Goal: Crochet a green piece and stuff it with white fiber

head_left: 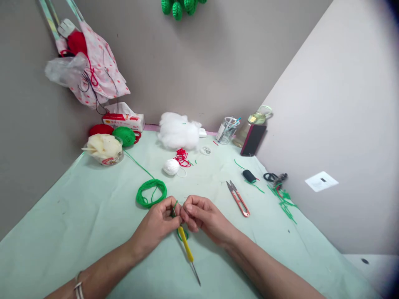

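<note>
My left hand is closed in a pinch around the upper part of a crochet hook. The hook's yellow handle slants down below my fingers to a thin metal end. A bit of green yarn shows at my left fingertips, and a loop of it hangs behind the handle. Touching those fingertips is my right hand, its thumb and index finger pressed together; whatever they pinch is hidden. Just beyond my left hand lies a coil of green yarn, with a strand running back to a green yarn ball.
Orange-handled thread snips lie right of my hands. Farther back are a white yarn ball, red yarn and white stuffing. A phone leans against a bottle. Green scraps lie at the right edge.
</note>
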A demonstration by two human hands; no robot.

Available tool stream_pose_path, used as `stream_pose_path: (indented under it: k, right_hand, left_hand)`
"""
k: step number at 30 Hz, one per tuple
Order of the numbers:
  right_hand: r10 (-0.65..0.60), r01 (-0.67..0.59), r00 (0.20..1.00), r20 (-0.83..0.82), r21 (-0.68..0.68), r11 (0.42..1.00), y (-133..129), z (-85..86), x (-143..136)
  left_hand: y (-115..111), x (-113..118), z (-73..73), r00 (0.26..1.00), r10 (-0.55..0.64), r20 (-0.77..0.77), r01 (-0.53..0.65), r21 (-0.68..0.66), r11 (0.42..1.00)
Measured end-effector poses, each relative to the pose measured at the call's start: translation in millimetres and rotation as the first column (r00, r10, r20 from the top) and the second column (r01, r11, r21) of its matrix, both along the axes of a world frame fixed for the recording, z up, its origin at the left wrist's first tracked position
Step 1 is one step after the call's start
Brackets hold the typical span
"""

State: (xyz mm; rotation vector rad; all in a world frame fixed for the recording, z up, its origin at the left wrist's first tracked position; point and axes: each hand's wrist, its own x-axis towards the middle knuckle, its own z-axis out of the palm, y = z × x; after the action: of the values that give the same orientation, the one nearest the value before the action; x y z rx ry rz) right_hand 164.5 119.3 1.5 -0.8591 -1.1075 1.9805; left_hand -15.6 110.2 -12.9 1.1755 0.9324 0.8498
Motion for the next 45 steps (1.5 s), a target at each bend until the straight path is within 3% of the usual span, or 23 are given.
stream_pose_path:
  k: [8,12,17,19,21,23,24,26,32,38,45]
  right_hand:
    - [-0.032,0.025,0.992,0.123,0.059,0.998,-12,-0.7,15]
    - [-0.159,0.107,0.965,0.211,0.236,0.966,-11,-1.9,15]
    - [-0.333,0.153,0.892,0.305,0.490,0.858,-13,0.2,11]
    - [-0.363,0.057,0.856,0.368,0.630,0.775,-17,-2.7,10]
    - [-0.398,-0.144,0.791,0.465,0.774,0.617,-21,-7.7,9]
    - [-0.460,-0.343,0.707,0.537,0.829,0.441,-22,-12.9,9]
    - [-0.490,-0.396,0.675,0.551,0.832,0.389,-22,-14.9,10]
    - [-0.537,-0.447,0.628,0.562,0.826,0.342,-21,-17.0,10]
    - [-0.569,-0.431,0.611,0.550,0.834,0.344,-19,-16.0,10]
    - [-0.499,-0.135,0.728,0.471,0.811,0.569,-15,-15.7,8]
    - [-0.445,-0.014,0.764,0.467,0.701,0.713,-10,-15.9,4]
  left_hand:
    - [-5,-1,-3.3,0.999,-0.044,-0.030,0.045,0.031,0.998]
    - [-5,-2,-3.1,1.000,-0.009,0.001,0.009,0.069,0.998]
    - [-3,-6,-1.2,0.998,0.046,-0.034,-0.044,0.070,0.997]
    - [-3,-8,-0.5,0.999,0.049,-0.017,-0.049,0.038,0.998]
    - [-3,-9,-0.5,0.999,0.040,0.009,-0.040,-0.004,0.999]
    - [-2,-9,-1.1,0.998,0.049,0.024,-0.048,-0.035,0.998]
    - [-2,-9,-1.7,0.998,0.064,0.028,-0.062,-0.042,0.997]
    - [-2,-8,-2.8,0.995,0.097,0.034,-0.096,-0.040,0.995]
    - [-2,-5,-6.8,0.991,0.130,0.029,-0.130,0.005,0.992]
    - [-3,-5,-11.5,0.996,0.076,0.051,-0.078,0.053,0.996]
    - [-5,-7,-13.3,0.997,0.066,0.045,-0.071,0.123,0.990]
